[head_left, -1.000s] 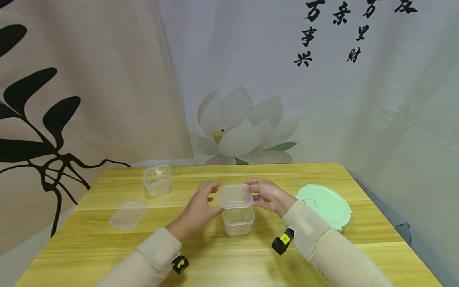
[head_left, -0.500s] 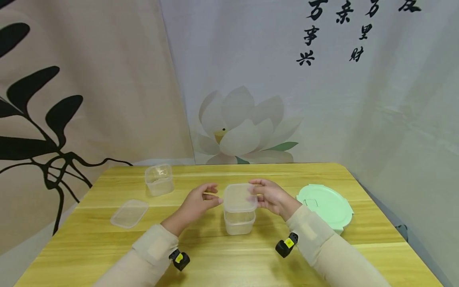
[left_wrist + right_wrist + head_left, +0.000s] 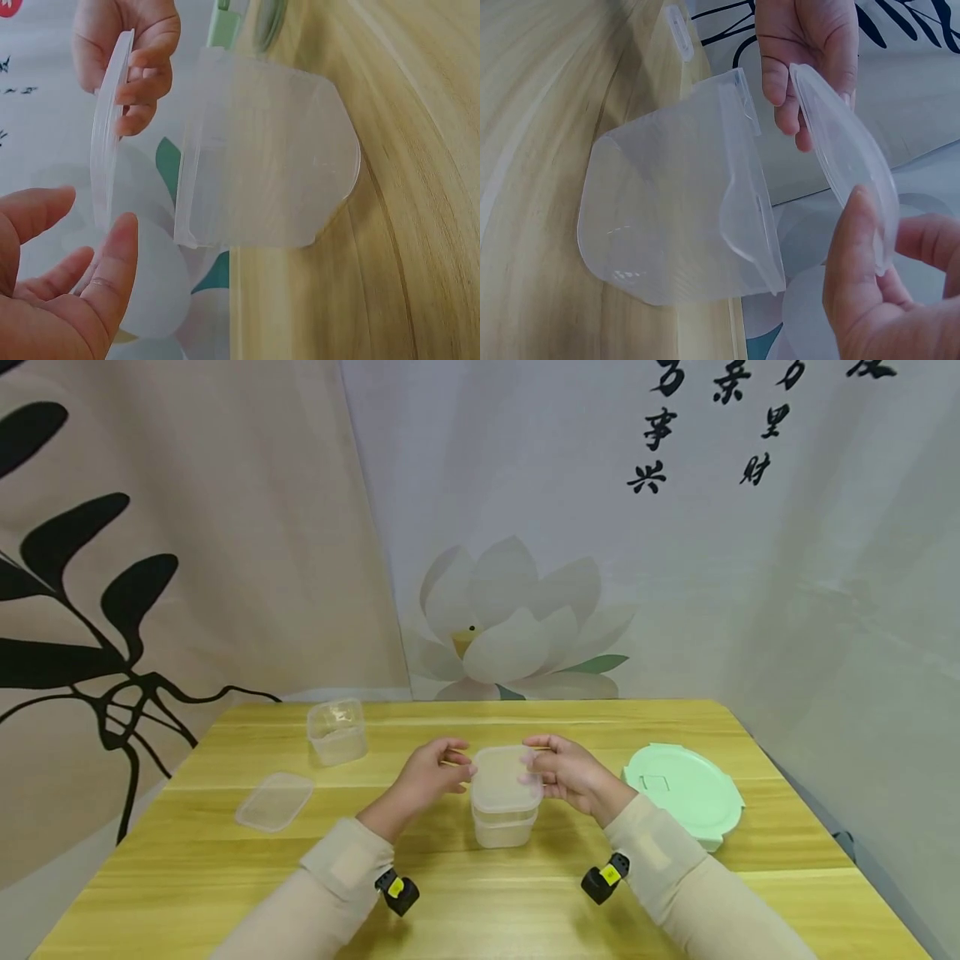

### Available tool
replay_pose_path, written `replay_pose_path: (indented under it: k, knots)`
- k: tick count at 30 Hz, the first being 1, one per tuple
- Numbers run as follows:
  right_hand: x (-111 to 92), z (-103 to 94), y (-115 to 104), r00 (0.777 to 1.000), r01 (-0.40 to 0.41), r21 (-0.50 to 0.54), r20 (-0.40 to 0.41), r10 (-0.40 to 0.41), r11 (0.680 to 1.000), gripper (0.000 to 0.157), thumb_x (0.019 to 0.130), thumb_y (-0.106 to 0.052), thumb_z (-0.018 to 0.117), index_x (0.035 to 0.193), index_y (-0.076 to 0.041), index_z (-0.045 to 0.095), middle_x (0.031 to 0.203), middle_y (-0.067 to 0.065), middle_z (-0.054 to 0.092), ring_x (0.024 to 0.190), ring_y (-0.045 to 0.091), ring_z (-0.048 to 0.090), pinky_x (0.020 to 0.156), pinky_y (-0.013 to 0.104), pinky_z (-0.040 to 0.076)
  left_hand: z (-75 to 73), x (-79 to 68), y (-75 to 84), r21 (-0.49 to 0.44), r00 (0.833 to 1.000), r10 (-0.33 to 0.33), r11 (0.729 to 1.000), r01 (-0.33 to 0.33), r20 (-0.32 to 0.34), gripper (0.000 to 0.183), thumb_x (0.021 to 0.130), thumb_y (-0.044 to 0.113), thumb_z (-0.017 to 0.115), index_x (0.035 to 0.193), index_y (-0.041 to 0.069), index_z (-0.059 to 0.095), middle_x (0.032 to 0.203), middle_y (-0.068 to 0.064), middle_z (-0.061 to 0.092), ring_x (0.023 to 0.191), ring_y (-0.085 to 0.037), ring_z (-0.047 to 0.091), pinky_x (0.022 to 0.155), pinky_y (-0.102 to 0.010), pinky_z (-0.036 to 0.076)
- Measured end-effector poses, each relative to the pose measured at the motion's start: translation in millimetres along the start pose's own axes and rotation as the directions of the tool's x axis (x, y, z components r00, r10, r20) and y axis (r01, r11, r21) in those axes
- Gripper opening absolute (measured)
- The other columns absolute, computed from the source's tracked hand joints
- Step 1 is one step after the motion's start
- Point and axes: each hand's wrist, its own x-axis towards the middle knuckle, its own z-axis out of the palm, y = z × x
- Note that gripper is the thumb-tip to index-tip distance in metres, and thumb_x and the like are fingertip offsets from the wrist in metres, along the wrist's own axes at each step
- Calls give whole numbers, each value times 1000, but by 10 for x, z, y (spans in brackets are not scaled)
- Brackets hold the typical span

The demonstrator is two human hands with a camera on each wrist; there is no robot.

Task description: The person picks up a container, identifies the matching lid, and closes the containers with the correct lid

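A clear, square-cornered plastic food container (image 3: 504, 835) stands upright on the table, its rim facing up. Above it, apart from the rim in both wrist views, is a translucent lid (image 3: 498, 781). My right hand (image 3: 576, 778) pinches the lid by its right edge, thumb on one face and fingers on the other. On the opposite side, my left hand (image 3: 427, 777) has its fingertips right at the lid's edge. Seen from the left wrist, the left thumb and forefinger (image 3: 37, 211) are spread around the lid's near end.
Another clear container (image 3: 337, 733) is at the table's back left, with a flat translucent lid (image 3: 275, 802) lying in front of it. A round mint-green lidded box (image 3: 684, 793) sits to the right, beside my right forearm. A printed curtain (image 3: 525, 485) hangs behind the wooden table (image 3: 480, 910).
The lid tilted more toward the camera and then came lower over the container. My left hand drew back from the lid's edge, then came in to it again. The right hand kept its hold.
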Motion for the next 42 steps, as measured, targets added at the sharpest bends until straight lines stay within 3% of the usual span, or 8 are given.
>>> replay_pose_path:
  k: [13, 29, 42]
  knots:
    - [22, 26, 22, 1000, -10, -57, 1, 10, 998, 48, 92, -1, 53, 139, -2, 41, 109, 8, 59, 79, 15, 63, 59, 22, 50, 52, 19, -24, 11, 998, -62, 998, 62, 17, 34, 89, -1, 65, 122, -2, 58, 89, -11, 55, 71, -19, 59, 65, -34, 57]
    - [67, 64, 7, 999, -16, -169, -54, 7, 985, 39, 92, -2, 59, 130, -5, 51, 100, 8, 62, 79, 17, 60, 59, 26, 52, 79, 23, -40, 43, 998, -55, 998, 55, 1, 32, 88, -5, 64, 120, -5, 57, 87, -10, 53, 71, -18, 57, 68, -41, 58]
    - [108, 80, 51, 996, 13, -279, -82, -37, 960, 37, 91, -2, 60, 128, -6, 54, 104, 10, 62, 83, 19, 61, 66, 33, 56, 99, 54, -65, 101, 999, -52, 994, 52, -4, 33, 88, -4, 65, 120, -4, 57, 87, -9, 51, 72, -18, 56, 64, -34, 57]
